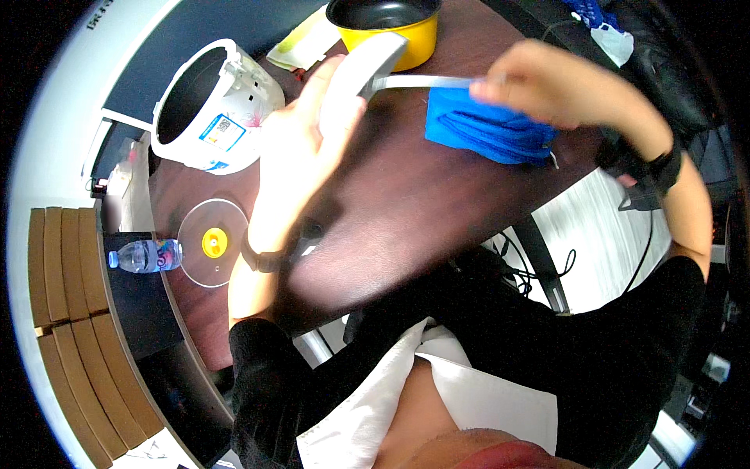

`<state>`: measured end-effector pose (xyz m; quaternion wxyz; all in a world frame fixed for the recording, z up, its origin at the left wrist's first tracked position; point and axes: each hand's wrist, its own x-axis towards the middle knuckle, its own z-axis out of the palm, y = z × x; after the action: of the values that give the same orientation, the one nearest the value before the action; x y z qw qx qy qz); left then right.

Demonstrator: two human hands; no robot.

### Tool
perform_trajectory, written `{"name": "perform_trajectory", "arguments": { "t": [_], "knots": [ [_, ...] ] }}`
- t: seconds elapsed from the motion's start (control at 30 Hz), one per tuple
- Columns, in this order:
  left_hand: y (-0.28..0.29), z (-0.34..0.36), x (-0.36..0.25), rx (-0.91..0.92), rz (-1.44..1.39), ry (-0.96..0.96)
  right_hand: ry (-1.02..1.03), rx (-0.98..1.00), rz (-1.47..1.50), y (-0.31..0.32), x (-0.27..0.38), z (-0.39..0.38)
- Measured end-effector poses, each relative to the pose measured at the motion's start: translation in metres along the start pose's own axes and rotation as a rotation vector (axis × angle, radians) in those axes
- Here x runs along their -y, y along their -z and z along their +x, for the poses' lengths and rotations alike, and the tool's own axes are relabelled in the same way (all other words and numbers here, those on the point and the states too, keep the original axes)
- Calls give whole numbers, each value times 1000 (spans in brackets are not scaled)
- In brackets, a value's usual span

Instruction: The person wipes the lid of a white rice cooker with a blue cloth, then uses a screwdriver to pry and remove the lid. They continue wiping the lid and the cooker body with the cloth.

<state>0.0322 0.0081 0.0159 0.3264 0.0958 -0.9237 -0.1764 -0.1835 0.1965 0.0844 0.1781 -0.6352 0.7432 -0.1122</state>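
In my left hand (312, 129), raised over the table, is a smooth white curved piece (366, 70); its exact kind I cannot make out. A narrow white strip (426, 81) runs from it to the right. The fingertips of my right hand (527, 84), somewhat blurred, pinch the strip's far end. Beneath that hand lies a folded blue cloth (488, 129). A white cooker body (242, 105) with a dark inside and a blue label tilts beside my left hand. Beyond the white piece stands a yellow pot (391, 39) with a black inside.
A clear round lid with a yellow knob (215, 242) lies near my left forearm, beside a plastic water bottle (144, 256) on its side. A pale yellow-green packet (305, 39) is at the back. Brown boxes (90, 328) are at the far left. Cables (519, 270) hang below the brown table (375, 227).
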Motion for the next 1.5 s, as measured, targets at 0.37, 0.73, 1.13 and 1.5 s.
{"name": "perform_trajectory", "arguments": {
  "t": [0.37,0.73,1.13,1.5],
  "knots": [
    [9,6,24,-118,-82,37,-55,-255,402,-57,-11,0],
    [10,6,22,-125,-27,73,-16,-364,452,-70,0,26],
    [10,5,26,-142,-33,39,20,-403,431,-77,-9,32],
    [13,7,26,-97,-99,169,67,-351,406,-78,3,31]
  ]
}}
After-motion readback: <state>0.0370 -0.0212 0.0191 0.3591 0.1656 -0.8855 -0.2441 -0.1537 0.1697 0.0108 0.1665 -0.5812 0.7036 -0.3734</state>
